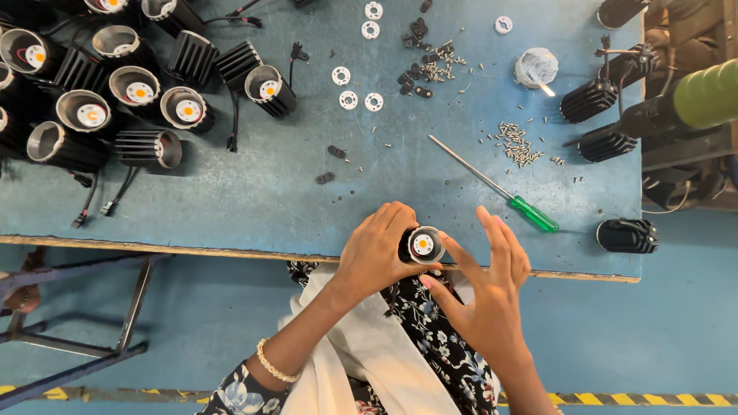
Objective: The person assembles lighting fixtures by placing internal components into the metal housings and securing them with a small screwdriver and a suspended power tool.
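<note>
Fingers of the left hand (378,253) wrap a black lamp housing (420,246), silver-rimmed with an orange centre; the right hand (488,288), spread open, touches its rim.

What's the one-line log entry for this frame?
left hand: grips black lamp housing | right hand: open, fingertips at its rim | screwdriver: lying on blue table | loose screws: beside it
</note>
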